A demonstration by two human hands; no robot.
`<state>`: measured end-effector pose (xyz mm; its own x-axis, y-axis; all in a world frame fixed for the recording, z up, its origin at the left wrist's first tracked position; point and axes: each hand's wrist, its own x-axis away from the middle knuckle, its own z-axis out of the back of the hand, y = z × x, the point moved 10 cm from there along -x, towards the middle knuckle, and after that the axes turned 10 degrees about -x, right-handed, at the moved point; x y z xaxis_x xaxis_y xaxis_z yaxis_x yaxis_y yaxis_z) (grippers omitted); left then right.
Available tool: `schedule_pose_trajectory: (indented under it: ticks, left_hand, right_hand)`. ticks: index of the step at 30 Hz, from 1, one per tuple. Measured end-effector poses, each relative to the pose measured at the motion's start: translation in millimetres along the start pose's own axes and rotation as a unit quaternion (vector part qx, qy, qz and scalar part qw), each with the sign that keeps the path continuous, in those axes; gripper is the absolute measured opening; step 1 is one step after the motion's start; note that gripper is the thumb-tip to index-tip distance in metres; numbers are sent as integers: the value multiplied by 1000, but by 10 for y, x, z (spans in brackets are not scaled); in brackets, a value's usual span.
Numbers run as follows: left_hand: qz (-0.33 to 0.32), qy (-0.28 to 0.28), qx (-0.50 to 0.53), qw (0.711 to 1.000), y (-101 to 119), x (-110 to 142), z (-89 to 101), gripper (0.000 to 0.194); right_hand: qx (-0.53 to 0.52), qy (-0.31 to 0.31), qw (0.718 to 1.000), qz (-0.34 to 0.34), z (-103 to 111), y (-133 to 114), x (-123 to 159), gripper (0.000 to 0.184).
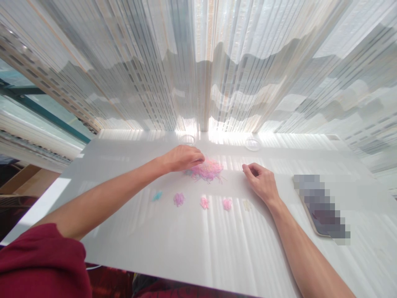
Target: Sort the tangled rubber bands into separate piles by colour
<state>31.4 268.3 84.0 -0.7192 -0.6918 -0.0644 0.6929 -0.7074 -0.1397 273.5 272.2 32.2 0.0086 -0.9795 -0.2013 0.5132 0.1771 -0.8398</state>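
Observation:
A loose pile of thin pink, purple and pale strands, perhaps small rubber bands (207,169), lies mid-table. Over its left edge is my left hand (183,158), palm down, its fingers pinched together; whatever they hold is too small to make out. To the right of the pile, my right hand (262,180) rests on its side with fingers curled and thumb against the index finger. Any item in that pinch is hidden. In front runs a row of small clumps: teal (157,195), purple (179,199), pink (204,202), another pink (227,204) and pale yellow (247,205).
Two clear round dishes (252,144) stand at the back of the white table (173,244), one behind each hand. A phone (321,207), its screen blurred out, lies right of my right forearm. Sheer striped curtains (204,82) hang along the far edge.

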Motion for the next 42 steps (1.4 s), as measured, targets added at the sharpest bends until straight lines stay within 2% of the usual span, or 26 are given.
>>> schedule_pose_trajectory:
  ticks: [11,15,18,21,23,26,30,35,42]
  left_hand:
    - [10,36,20,999,-9,28,202,20]
    - [12,54,31,998,28,60,359,21]
    - [-1,83,40,996,203,164,557,25]
    - [-30,105,44,993,579,375,701,27]
    - [-38,98,55,993,872,557,672,25]
    - [-21,87,58,994,1248,844,491,23]
    - [2,54,31,998,1549,1113,163,23]
    - [32,65,27,997,1596,1244,51,17]
    - [94,84,144,982,1481,1388,5,14]
  right_hand:
    - [4,1,1000,6,3,-30,-13,54]
    - [5,-2,1000,7,1,-33,-11,53]
    - [5,-2,1000,7,0,-36,-9,53]
    - [4,-1,1000,10,-2,-36,-9,54]
    - [4,-1,1000,12,-4,-34,-9,55]
    - [6,2,1000,14,-1,-27,-7,55]
    - [10,5,1000,14,7,-19,-1,55]
    - [12,8,1000,17,13,-20,-1,56]
    - [16,9,1000,13,22,-21,5,52]
